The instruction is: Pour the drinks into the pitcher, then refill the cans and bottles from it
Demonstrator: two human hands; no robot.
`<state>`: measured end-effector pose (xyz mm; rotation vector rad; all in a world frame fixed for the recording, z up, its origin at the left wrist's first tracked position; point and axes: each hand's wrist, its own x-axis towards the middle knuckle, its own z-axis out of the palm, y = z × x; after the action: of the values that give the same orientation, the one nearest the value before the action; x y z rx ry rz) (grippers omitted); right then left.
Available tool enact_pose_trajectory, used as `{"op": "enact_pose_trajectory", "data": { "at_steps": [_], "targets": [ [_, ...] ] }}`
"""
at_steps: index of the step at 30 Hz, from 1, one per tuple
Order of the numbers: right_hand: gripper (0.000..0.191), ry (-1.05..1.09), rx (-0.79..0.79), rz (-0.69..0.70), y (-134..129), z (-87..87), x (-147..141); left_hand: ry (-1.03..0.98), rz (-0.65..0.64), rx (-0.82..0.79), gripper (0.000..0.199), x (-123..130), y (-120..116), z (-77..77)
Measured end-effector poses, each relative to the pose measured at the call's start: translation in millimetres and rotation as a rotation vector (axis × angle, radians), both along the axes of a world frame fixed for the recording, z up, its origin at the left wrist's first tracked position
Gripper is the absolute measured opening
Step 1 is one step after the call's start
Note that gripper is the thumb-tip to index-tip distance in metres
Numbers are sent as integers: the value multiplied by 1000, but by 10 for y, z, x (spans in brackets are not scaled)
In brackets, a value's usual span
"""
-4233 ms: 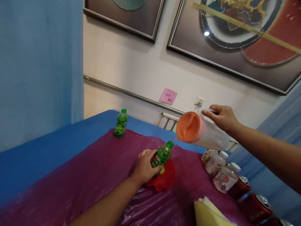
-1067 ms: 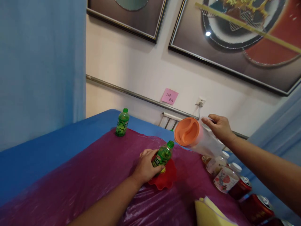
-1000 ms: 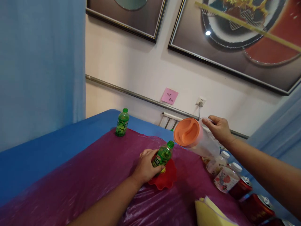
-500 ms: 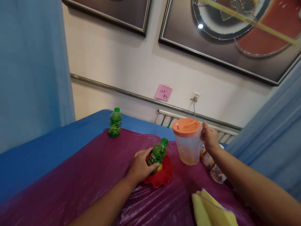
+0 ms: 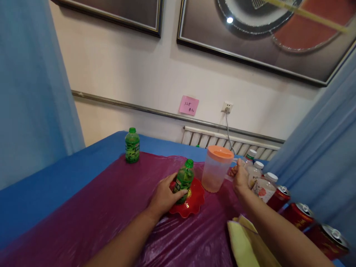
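Observation:
My left hand (image 5: 167, 196) is wrapped around a green plastic bottle (image 5: 184, 183), which stands almost upright over a red scalloped plate (image 5: 198, 202). Whether the bottle's mouth is capped is hard to tell. To the right, a translucent pitcher (image 5: 214, 172) with an orange lid is gripped at its handle by my right hand (image 5: 240, 176). A little liquid shows in the pitcher's bottom, and it appears to be on or just above the purple sheet (image 5: 111, 215). A second green bottle (image 5: 132, 146) with a green cap stands at the back left.
White-capped bottles (image 5: 265, 187) and several red cans (image 5: 299, 216) line the right side, partly behind my right arm. A folded yellow cloth (image 5: 240, 241) lies at the front right. Blue curtains (image 5: 30, 81) hang on both sides; a radiator (image 5: 194, 136) is against the wall.
The pitcher has gone from slightly tilted to more upright and sits a little lower. My left hand stays on the green bottle. As the view shifted, the bottles and cans at right came into sight.

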<state>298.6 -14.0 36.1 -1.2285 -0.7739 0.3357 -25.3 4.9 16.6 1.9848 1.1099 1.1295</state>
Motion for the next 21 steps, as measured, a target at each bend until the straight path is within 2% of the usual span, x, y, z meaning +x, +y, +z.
{"op": "enact_pose_trajectory", "data": {
  "at_steps": [6, 9, 12, 14, 16, 18, 21],
  "targets": [
    [55, -3, -38, -144, -139, -176, 153, -62, 11, -73, 69, 19, -23, 80],
    [48, -59, -32, -253, -279, -171, 176, -95, 30, -75, 65, 21, -16, 98],
    [47, -183, 15, -332, -478, -118, 40, -104, 48, -57, 66, 28, -14, 98],
    [45, -398, 54, -231, -617, -71, -192, -92, 54, -40, 69, 37, -22, 95],
    [47, -617, 43, 24, -724, -21, -520, -80, 59, -22, 70, 46, -35, 96],
    [62, -692, -48, 253, -762, 34, -879, -72, 53, -7, 71, 49, -41, 103],
    [87, -698, -152, 380, -672, 128, -1296, -62, -4, 17, 71, 37, -24, 124]
  ]
}}
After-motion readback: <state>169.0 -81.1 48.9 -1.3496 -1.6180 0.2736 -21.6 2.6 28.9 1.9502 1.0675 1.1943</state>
